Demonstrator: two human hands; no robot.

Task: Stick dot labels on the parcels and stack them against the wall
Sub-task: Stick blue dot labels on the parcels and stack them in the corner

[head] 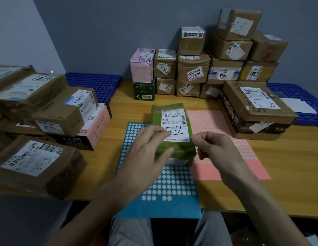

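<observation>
A green parcel [172, 114] with a white shipping label lies in the middle of the wooden table [287, 157], across a blue dot-label sheet [172, 189] and a pink dot-label sheet [231, 157]. My left hand [145, 153] grips the parcel's near left side, thumb low on its front and fingers on top. My right hand [213, 146] hovers at the parcel's right edge with thumb and forefinger pinched together; whether a dot is between them is too small to tell. Labelled parcels are stacked [193, 71] against the grey wall.
A pile of brown and pink parcels [53, 110] fills the table's left side. A large brown box [255, 110] marked 5-2 sits at right. Blue perforated mats [94, 86] lie along the wall, with white paper [298, 105] on the right one.
</observation>
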